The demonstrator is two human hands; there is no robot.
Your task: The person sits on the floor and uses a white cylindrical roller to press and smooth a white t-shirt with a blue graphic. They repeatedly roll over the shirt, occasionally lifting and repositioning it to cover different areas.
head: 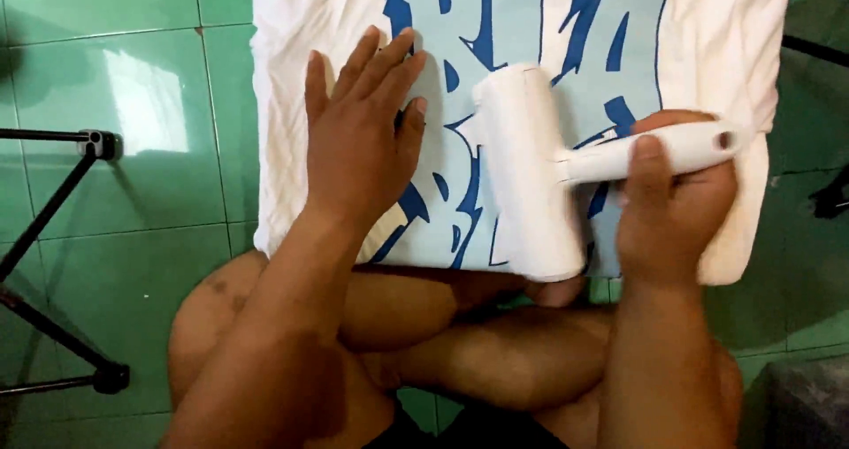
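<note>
Pressing flat on a white cotton T-shirt with a light-blue and dark-blue printed panel, the left hand lies palm down with its fingers stretched open and pointing toward twelve o'clock, gripping nothing. At three o'clock from it, the right hand is wrapped closed around the slim white plastic handle of a white lint roller — the thumb lies over the top of the handle, whose end pokes out toward three o'clock. The roller's fat white drum rests on the printed panel, just beside the left hand's little finger, its long axis running from twelve to six o'clock. The shirt is spread on a glossy green tiled floor. At six o'clock the person's bare crossed legs meet the shirt's near edge, and at nine o'clock stand the black legs of a tripod.
</note>
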